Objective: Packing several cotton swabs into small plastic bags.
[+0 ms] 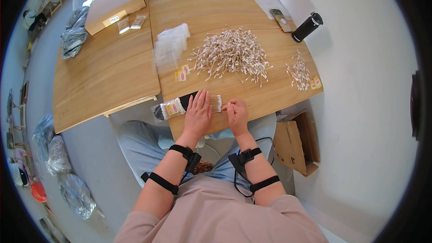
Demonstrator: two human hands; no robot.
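Note:
My left hand lies flat, fingers stretched out, over a dark strip and a row of cotton swabs at the table's near edge. The swabs' white ends show to the right of its fingers. Just right of that row, my right hand is closed in a pinch; what its fingertips hold, if anything, is too small to make out. Left of my left hand is a clear bag of cotton swabs with a yellow and white label. Beyond both hands spreads a large loose heap of cotton swabs.
Clear plastic bags lie left of the heap, near yellow cards. A smaller swab pile, a black bottle and a phone are on the right. A carton stands far left; an opened cardboard box sits below the table.

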